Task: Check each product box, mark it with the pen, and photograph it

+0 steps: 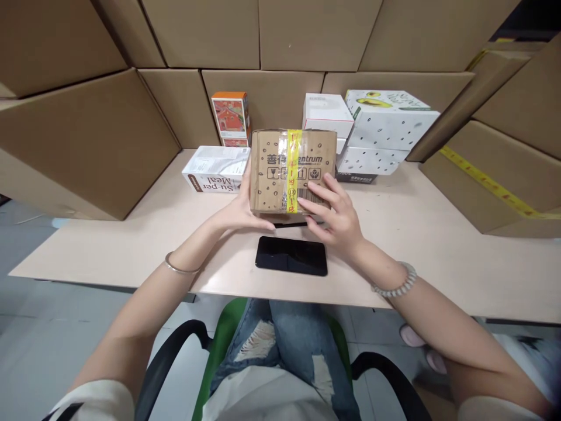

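A brown cardboard box (267,193) with Centrum print and a yellow tape strip is held over the middle of the table, its printed face turned toward me. My left hand (240,211) grips its left side, the fingers partly hidden behind it. On the lower right of the printed face rest the spread fingers of my right hand (335,213), with the thumb near the bottom edge. Just below the box lies a black smartphone (291,256), screen up. A thin dark strip (291,225) shows between box and phone; what it is I cannot tell.
Behind on the left are a white Su-per Meal box (217,166) and an orange-topped carton (230,114). White boxes (328,111) and stacked avocado-print boxes (390,126) stand at back right. Large cartons (87,134) wall the table (438,263) at the back and both sides.
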Motion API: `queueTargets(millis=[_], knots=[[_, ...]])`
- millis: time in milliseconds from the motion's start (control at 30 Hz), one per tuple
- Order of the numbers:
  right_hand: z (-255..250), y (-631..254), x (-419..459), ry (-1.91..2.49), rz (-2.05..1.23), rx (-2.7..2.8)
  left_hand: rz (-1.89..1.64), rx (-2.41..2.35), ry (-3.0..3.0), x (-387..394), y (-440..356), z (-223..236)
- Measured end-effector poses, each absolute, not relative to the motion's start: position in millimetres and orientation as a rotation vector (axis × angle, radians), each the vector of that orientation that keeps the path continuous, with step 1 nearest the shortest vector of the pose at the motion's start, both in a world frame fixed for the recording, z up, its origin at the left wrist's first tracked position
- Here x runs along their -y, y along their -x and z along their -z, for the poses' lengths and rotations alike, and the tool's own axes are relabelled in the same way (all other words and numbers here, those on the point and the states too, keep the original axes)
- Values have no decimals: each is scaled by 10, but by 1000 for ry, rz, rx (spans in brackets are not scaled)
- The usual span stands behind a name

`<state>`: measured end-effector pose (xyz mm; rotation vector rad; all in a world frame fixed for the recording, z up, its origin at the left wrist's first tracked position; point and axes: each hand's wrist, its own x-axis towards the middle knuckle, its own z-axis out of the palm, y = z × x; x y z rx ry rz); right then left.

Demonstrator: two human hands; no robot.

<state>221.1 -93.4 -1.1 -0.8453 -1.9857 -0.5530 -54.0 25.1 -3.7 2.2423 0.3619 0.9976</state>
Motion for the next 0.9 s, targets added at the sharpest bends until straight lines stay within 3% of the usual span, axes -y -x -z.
queueTargets(millis=[300, 467, 700, 900], knots=[[-49, -2276, 984, 996, 524, 2042, -1281, -445, -2813, -42, 540, -259], [-60, -2109, 1177, 955, 671, 2515, -1275, -464, -2807, -86, 506, -239], [-82, -1976, 1161, 1718, 452, 2642, -1282, -487, -2741, -35, 480, -311], [-95, -2087, 1031, 1728, 418, 2642, -1235, -572, -2640, 0, 442, -362]])
